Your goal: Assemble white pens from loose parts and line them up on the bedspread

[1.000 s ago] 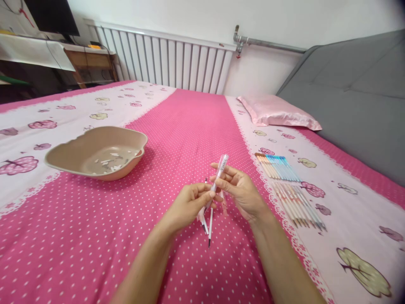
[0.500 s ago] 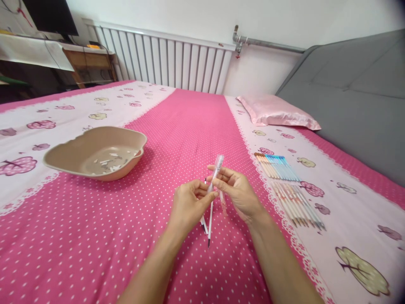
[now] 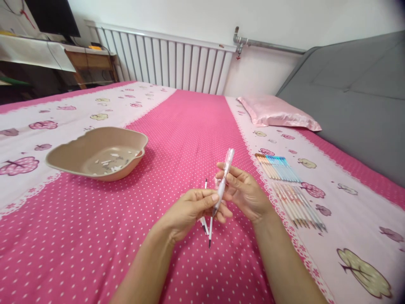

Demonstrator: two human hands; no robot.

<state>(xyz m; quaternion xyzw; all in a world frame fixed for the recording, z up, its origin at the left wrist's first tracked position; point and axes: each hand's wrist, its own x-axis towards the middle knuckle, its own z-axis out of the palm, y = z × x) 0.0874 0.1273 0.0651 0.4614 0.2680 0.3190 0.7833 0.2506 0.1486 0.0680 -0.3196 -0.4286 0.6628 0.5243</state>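
Between my two hands a translucent white-pink pen (image 3: 228, 164) is held at a slant, its clear end up and its dark tip down. My left hand (image 3: 188, 211) pinches the lower barrel with thumb and fingers. Higher up, the thumb and fingers of my right hand (image 3: 248, 194) grip the same pen. A clear pinkish piece shows behind the pen by the right fingers; I cannot tell what it is. Under the hands, several thin white pen refills (image 3: 210, 236) with dark tips lie on the polka-dot bedsheet (image 3: 152, 261), partly covered by the left hand.
Left of my hands stands a beige basin (image 3: 72, 162) with small white scraps (image 3: 115, 168) in it. On the right lie a row of orange and blue pens (image 3: 280, 166) and a row of pale pens (image 3: 297, 202). Farther back are a pink pillow (image 3: 278, 112) and a grey headboard (image 3: 357, 93).
The pen has moved slightly up and right, and its dark tip now shows below the left fingers. The pinkish clear piece that hung below the right fingers is now mostly hidden behind the hands.
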